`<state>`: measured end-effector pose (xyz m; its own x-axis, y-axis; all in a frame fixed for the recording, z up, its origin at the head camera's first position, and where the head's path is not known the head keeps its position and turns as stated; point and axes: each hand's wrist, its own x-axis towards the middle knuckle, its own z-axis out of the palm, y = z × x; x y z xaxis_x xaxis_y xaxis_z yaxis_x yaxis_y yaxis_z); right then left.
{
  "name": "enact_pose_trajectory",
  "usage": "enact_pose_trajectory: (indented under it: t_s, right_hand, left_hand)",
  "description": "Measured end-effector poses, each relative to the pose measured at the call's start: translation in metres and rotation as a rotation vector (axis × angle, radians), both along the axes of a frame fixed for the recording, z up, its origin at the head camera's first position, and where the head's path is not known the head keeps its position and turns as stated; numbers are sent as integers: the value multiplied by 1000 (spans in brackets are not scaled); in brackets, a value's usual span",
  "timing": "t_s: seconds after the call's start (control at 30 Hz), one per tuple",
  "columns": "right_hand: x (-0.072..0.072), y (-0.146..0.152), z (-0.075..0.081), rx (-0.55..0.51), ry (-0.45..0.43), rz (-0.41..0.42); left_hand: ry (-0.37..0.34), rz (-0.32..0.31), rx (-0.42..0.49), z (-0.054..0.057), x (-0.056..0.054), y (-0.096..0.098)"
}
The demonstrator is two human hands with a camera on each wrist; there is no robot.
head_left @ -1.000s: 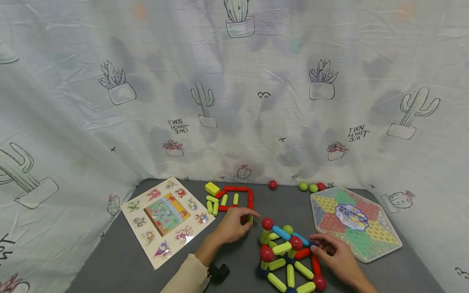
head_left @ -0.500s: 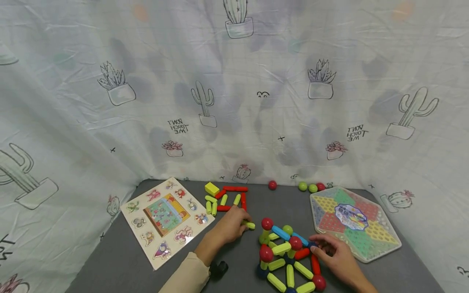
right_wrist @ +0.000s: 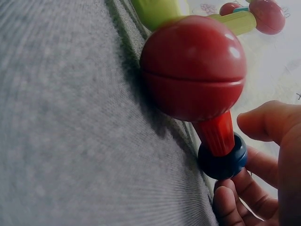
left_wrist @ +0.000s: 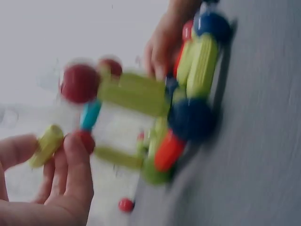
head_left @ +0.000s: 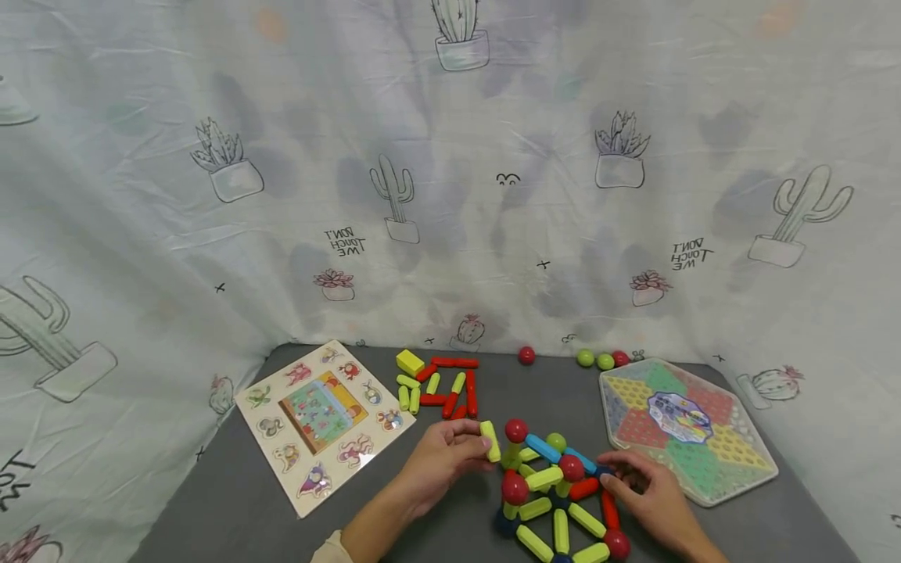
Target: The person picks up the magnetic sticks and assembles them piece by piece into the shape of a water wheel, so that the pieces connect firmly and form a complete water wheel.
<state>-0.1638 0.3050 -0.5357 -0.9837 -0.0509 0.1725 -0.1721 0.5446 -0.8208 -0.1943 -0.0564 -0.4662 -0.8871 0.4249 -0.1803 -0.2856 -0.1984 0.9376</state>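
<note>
head view shows the left hand (head_left: 439,461) pinching a yellow-green rod (head_left: 489,442) between thumb and fingers, raised off the grey table (head_left: 211,500) and tipped a little from upright. the ball-and-rod frame (head_left: 561,532) sits at about three o'clock from that hand, its nearest upper red ball (head_left: 516,430) just beside the rod. at the frame's three o'clock, the right hand (head_left: 651,493) has its fingers curled at a dark blue ball (head_left: 604,472).

right wrist view adds what the head view hides: those fingers lie against the blue ball from beneath and behind, while the thumb stands clear of it. it also shows a seam round the large red ball (right_wrist: 193,68) joined to it by a short red rod (right_wrist: 216,134).

left wrist view, blurred, gives the held rod's end face and the frame's upright side; whether the rod touches the red ball behind it, i cannot tell.

only the head view takes in the wider layout. reckoned from the frame, loose red rods (head_left: 472,391) and a yellow block (head_left: 411,361) lie towards ten and eleven o'clock, a puzzle board (head_left: 338,469) between nine and ten, and a hexagonal game board (head_left: 686,461) at two.
</note>
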Motion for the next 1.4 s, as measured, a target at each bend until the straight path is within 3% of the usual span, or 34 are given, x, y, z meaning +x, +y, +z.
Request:
enact_pose_trajectory:
  t_s: [0.1, 0.23, 0.53, 0.73, 0.93, 1.07, 1.13, 1.23, 1.3, 1.4]
  right_hand:
    - [0, 1, 1, 0, 4, 3]
    - [0, 0, 1, -6, -6, 15]
    - [1, 0, 2, -8, -4, 9]
    - [1, 1, 1, -9, -19, 12]
    - [1, 3, 2, -6, -2, 18]
    - [2, 6, 1, 7, 38, 104]
    - [3, 8, 0, 24, 53, 175]
    - [2, 9, 0, 52, 63, 269]
    - [2, 9, 1, 68, 50, 280]
    - [3, 7, 5, 90, -6, 222]
  left_hand:
    - [-22, 16, 2, 1, 10, 11]
    - [-29, 41, -70, 0, 17, 22]
    - [-87, 25, -198, -1, 11, 32]
    - [-117, 20, -225, -2, 12, 36]
    - [72, 60, -294, -7, 8, 32]
    - [255, 110, -350, -19, -1, 29]
    - [336, 71, -405, -27, -6, 28]
    - [472, -52, -488, -39, -14, 25]
    - [545, -123, -528, -44, -19, 22]
    - [622, -139, -575, -46, -22, 20]
